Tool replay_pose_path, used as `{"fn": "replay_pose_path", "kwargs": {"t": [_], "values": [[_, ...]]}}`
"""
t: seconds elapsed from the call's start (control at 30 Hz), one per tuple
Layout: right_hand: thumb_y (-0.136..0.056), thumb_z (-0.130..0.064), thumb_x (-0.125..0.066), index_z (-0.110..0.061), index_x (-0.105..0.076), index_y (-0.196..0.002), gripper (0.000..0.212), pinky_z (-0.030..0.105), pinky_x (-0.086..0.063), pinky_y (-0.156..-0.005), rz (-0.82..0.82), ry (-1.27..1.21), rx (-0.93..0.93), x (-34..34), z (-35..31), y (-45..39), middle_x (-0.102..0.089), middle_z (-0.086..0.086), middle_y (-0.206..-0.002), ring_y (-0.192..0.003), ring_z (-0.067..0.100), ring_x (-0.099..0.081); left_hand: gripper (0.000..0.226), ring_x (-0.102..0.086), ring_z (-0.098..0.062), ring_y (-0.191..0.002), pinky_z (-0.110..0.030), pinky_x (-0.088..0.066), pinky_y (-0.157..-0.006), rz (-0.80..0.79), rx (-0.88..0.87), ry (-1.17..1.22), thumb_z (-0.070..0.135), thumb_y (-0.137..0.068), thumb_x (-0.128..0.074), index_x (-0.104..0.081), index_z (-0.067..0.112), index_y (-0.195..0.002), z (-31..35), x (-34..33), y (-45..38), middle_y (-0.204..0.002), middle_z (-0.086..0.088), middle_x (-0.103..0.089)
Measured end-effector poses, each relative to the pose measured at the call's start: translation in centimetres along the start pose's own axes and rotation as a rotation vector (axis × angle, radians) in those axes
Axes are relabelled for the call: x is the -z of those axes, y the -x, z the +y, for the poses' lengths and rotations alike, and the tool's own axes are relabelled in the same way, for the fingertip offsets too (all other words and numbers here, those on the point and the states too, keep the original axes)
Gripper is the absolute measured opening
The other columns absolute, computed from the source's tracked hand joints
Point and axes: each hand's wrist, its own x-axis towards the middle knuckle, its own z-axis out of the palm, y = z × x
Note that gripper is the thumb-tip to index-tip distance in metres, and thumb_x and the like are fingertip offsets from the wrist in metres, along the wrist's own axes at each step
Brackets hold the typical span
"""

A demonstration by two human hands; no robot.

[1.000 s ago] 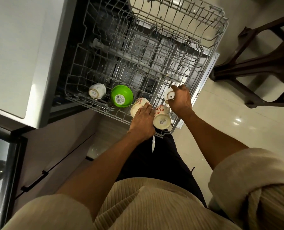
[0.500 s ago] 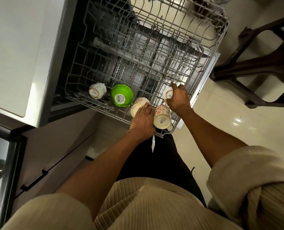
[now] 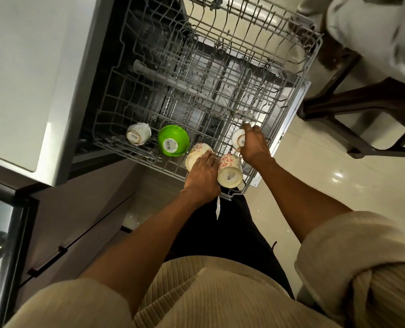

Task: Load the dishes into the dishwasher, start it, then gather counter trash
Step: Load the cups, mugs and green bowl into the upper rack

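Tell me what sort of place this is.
Most likely a home kitchen: a pulled-out dishwasher rack holds upturned cups and a green bowl, a pale countertop runs beside it, and dark cabinet drawers sit below.

Both arms reach forward and down, sleeves pushed up.
Left hand (image 3: pixel 202 177) lies palm-down, fingers curled; right hand (image 3: pixel 253 144) curls closed, knuckles up.

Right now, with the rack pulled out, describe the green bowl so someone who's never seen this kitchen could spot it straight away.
Find the pulled-out wire dishwasher rack and follow its near edge, where a row of upturned dishes sits. The green bowl is second from the left, between a small white cup and a red-patterned mug under the left hand. It is the only bright green piece, with a barcode sticker on its base.
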Motion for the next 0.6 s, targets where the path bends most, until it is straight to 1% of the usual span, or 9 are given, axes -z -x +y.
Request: {"fn": "replay_pose_path", "kwargs": {"t": [0.13,0.23,0.43,0.6], "values": [[-0.078,-0.002,-0.082,-0.013,-0.038,-0.148,0.083,0.045,-0.049,-0.100,-0.014,-0.016,-0.001,0.0,-0.2,-0.1,-0.044,0.018,-0.141,-0.128,0.038,-0.049,0.078,-0.012,-0.029,-0.153,-0.040,-0.010,-0.126,0.005,0.003,-0.005,0.026,-0.084,-0.059,-0.031,-0.001,-0.152,0.0,0.0,0.0,-0.162,-0.018,-0.026],[-0.079,-0.002,-0.081,-0.013,-0.037,-0.148,0.083,0.045,-0.049,-0.100,-0.023,-0.016,0.004,0.2,-0.1,0.1,-0.044,0.018,-0.142,-0.128,0.038,-0.048,0.078,-0.012,-0.029,-0.153,-0.040,-0.010,-0.126,0.002,0.007,-0.002,0.025,-0.084,-0.058,-0.030,-0.001,-0.153,0.2,0.2,0.1,-0.162,-0.018,-0.026],[-0.078,-0.009,-0.083,-0.011,-0.034,-0.150,0.087,0.046,-0.050,-0.101,0.007,0.058,0.018,0.3,-0.3,0.9,-0.044,0.018,-0.139,-0.126,0.037,-0.048,0.079,-0.011,-0.029,-0.153,-0.041,-0.011,-0.126,-0.016,0.017,-0.016,0.026,-0.085,-0.057,-0.028,-0.001,-0.153,0.3,0.5,0.1,-0.163,-0.018,-0.024],[-0.078,-0.013,-0.083,-0.012,-0.034,-0.149,0.087,0.045,-0.047,-0.102,0.021,0.114,0.046,0.4,-0.2,1.4,-0.043,0.018,-0.141,-0.128,0.036,-0.047,0.075,-0.010,-0.029,-0.154,-0.041,-0.011,-0.126,-0.027,0.034,-0.009,0.026,-0.087,-0.052,-0.028,0.000,-0.153,0.6,0.7,0.1,-0.163,-0.017,-0.023]]}}
